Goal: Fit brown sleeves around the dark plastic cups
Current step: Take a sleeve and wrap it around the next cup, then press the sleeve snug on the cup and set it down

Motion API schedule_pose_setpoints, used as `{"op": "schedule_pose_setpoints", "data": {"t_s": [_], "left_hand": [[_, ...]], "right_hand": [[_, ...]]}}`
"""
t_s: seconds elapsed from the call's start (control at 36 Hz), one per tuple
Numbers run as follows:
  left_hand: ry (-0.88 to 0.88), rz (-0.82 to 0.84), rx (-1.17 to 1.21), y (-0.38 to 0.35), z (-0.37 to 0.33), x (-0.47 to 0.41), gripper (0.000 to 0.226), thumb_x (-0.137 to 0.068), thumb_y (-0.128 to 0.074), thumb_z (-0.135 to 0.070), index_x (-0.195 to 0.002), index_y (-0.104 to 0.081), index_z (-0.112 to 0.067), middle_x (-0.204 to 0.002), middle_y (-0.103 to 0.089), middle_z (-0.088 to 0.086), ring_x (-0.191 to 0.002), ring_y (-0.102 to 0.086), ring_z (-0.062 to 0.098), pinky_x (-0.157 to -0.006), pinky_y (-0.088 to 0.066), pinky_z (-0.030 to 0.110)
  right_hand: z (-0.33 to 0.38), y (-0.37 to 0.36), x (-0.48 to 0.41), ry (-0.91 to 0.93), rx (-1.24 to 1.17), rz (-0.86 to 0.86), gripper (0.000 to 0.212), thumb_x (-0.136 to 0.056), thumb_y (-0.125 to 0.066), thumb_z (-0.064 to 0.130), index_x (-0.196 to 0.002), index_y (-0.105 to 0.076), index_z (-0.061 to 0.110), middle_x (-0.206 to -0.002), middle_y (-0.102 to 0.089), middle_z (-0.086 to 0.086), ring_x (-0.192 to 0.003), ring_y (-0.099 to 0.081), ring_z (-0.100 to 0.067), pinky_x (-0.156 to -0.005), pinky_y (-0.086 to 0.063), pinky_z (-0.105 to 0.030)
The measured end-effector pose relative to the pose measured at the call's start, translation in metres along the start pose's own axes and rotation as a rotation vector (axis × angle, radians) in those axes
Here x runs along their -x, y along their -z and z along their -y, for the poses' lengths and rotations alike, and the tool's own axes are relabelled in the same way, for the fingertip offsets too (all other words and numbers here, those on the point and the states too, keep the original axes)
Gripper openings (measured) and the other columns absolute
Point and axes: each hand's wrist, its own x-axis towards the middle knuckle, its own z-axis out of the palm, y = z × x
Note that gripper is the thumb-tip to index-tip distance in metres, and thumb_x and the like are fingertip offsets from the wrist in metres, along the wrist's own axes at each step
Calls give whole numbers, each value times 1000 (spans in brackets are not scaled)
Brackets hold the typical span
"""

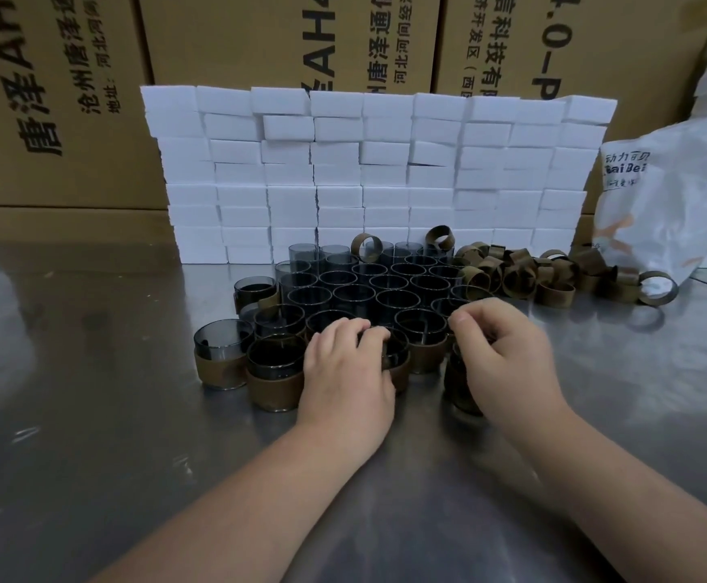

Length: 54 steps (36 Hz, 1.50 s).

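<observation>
Cardboard boxes point(70, 98): "AH", Chinese print; plastic bag point(658, 195): "BaiBei"

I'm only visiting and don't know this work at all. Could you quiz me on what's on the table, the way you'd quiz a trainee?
1. True or false: the loose brown sleeves lie piled to the left of the dark cups.
2. Pick one: what stands right behind the cups? A) a wall of white blocks B) a row of bottles C) a wire rack
3. Fill in the blank: the left hand has its fingers curled over a cup that wears a brown ______ round its lower part.

Key
1. False: the pile lies to the right of the cups.
2. A
3. sleeve
</observation>
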Motion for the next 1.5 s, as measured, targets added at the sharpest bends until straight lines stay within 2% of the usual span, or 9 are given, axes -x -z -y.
{"op": "schedule_pose_setpoints", "data": {"t_s": [0.19,0.28,0.42,0.64,0.75,0.89,1.08,1.28,1.5], "left_hand": [[-85,113,89,-2,-2,2,47,-87,-52,-32,-133,-42,-25,-139,-34,-9,-133,-13,8,-112,-3,28],[-105,185,127,-3,-2,2,54,-88,-51,-34,-139,-34,-25,-143,-29,-10,-136,-8,7,-112,-3,27],[-104,225,144,-5,-1,0,61,-89,-50,-36,-144,-24,-27,-151,-15,-11,-139,3,3,-114,-1,29],[-104,265,134,-13,1,0,70,-90,-46,-40,-147,-6,-35,-151,13,-23,-123,30,-12,-110,9,27],[-99,278,141,-14,1,1,72,-89,-47,-43,-146,-3,-38,-148,19,-27,-113,41,-16,-111,8,28],[-96,285,199,-11,1,0,73,-84,-47,-47,-145,-9,-39,-140,23,-36,-121,40,-13,-111,5,27],[-126,267,234,-9,0,-1,65,-78,-44,-49,-138,-22,-40,-129,32,-40,-122,39,-12,-107,11,23],[-113,255,243,-10,0,-2,61,-78,-44,-46,-135,-23,-42,-130,25,-40,-121,39,-13,-103,15,20],[-98,243,234,-10,0,-1,59,-79,-42,-47,-135,-23,-42,-149,14,-27,-121,37,-15,-102,17,18]], "right_hand": [[-2,15,-27,-190,-362,-292,25,-89,-54,13,-68,-58,26,-56,-57,13,-52,-49,4,-53,-41,-12],[-10,27,-51,-382,-466,-327,22,-88,-50,11,-71,-55,24,-66,-57,9,-63,-52,-6,-59,-44,-20],[-56,42,-91,-522,-157,-204,14,-89,-48,13,-94,-60,14,-92,-61,-5,-82,-56,-20,-61,-43,-27],[-128,70,-121,-395,549,243,45,-80,-43,-2,-112,-65,20,-88,-63,-9,-54,-51,-24,-43,-34,-24],[-147,63,-141,-294,721,377,59,-80,-48,2,-135,-46,25,-136,-44,-10,-93,-57,-31,-59,-45,-29],[-156,37,-167,-263,957,545,76,-87,-47,3,-149,-11,28,-158,-2,-1,-142,-15,-29,-107,-31,-38],[-174,21,-178,-258,1209,608,86,-87,-53,6,-149,2,28,-157,11,-1,-145,6,-25,-116,-9,-45],[-189,26,-179,-318,1258,632,56,-84,-54,24,-137,-37,25,-137,-42,-8,-126,-40,-27,-100,-33,-43],[-183,25,-168,-334,1243,589,19,-82,-54,22,-100,-57,21,-97,-57,2,-92,-54,-21,-72,-40,-30]]}}
